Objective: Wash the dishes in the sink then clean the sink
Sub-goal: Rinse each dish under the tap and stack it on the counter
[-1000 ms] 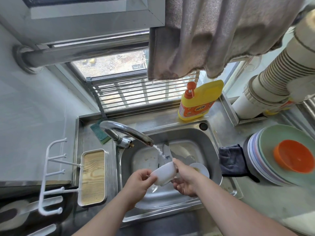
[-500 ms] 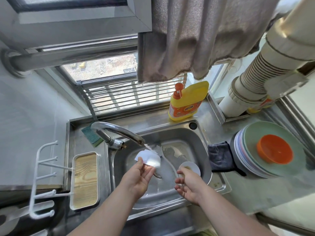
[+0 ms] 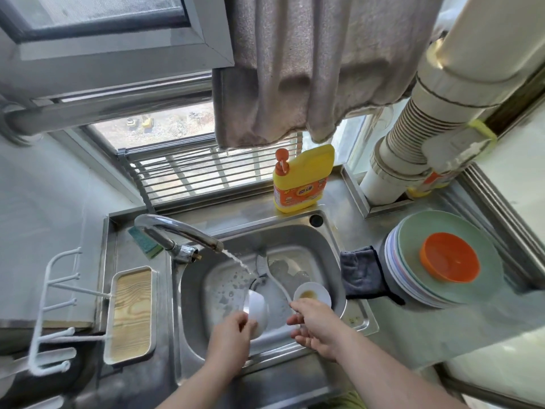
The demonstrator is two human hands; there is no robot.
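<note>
Single head-worn wide-angle view, looking forward and steeply down onto the sink (image 3: pixel 330 249) from close above. The window (image 3: pixel 165 125) and hanging cloth (image 3: pixel 309 69) fill the upper field; both forearms enter from the bottom edge. Edges bow with lens distortion.

- The stainless steel sink (image 3: pixel 330 249) sits in the counter below the window.
- The curved chrome tap (image 3: pixel 177 231) stands at its left rear.
- The yellow detergent bottle (image 3: pixel 300 180) stands behind it.
- A small white saucer (image 3: pixel 320 292) and a long white spoon (image 3: pixel 278 280) lie in the sink.
- The stack of pale plates (image 3: pixel 413 290) lies to the right, with the orange plastic bowl (image 3: pixel 449 258) on top.
</note>
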